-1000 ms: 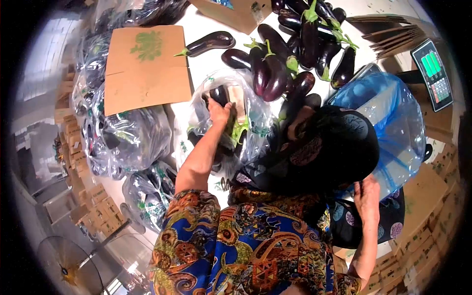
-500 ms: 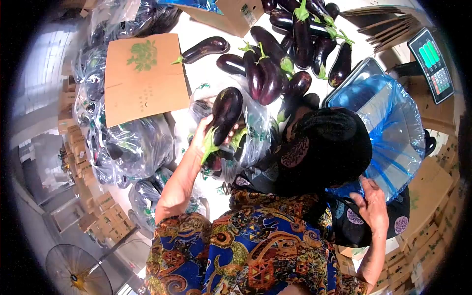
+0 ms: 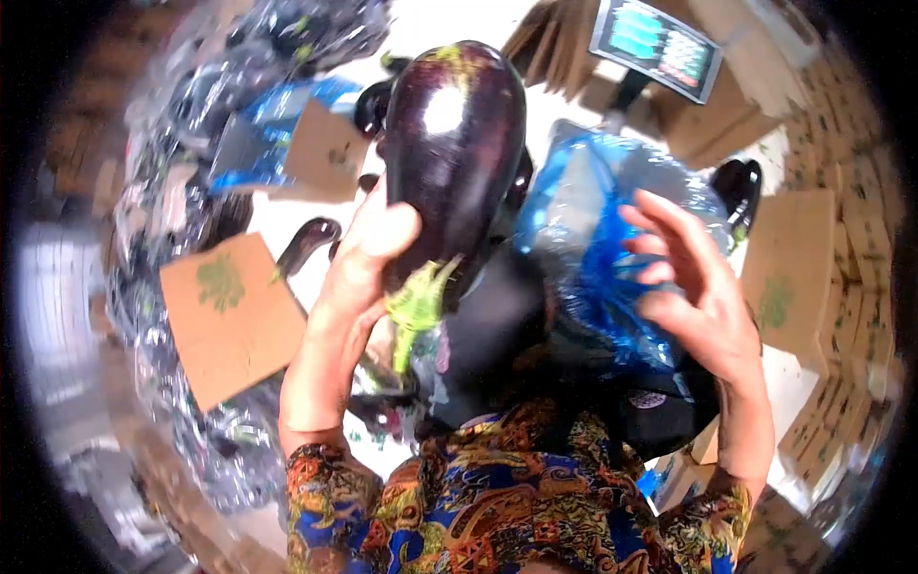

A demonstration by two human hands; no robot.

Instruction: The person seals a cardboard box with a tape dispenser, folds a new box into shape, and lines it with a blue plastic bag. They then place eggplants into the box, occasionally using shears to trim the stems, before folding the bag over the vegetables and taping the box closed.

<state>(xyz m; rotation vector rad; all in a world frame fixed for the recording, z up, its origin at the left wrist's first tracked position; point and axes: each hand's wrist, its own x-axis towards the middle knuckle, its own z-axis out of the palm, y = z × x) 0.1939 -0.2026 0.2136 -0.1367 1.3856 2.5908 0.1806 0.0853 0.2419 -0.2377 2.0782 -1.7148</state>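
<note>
A large, glossy dark purple eggplant (image 3: pixel 457 163) is held up close to the camera, its green stem end pointing down. My left hand (image 3: pixel 363 244) is wrapped round its lower left side, with the far fingers hidden behind it. Over the clear and blue plastic liner (image 3: pixel 583 210) hovers my right hand (image 3: pixel 703 301), fingers apart and slightly curled, holding nothing. The liner lies spread at the right, in front of the scale. Behind the held eggplant, other eggplants are mostly hidden.
A digital scale display (image 3: pixel 655 43) stands at the back right. Bagged eggplants (image 3: pixel 191 124) line the left side. A flat cardboard piece (image 3: pixel 234 316) lies nearer, with a loose eggplant (image 3: pixel 311 244) beside it. An open carton with blue liner (image 3: pixel 325 153) sits behind. Cardboard boxes (image 3: pixel 789 268) stand right.
The view has swung right. My left hand has raised the eggplant much closer to the camera. My right hand has moved up from the liner's near edge to over it, fingers spreading.
</note>
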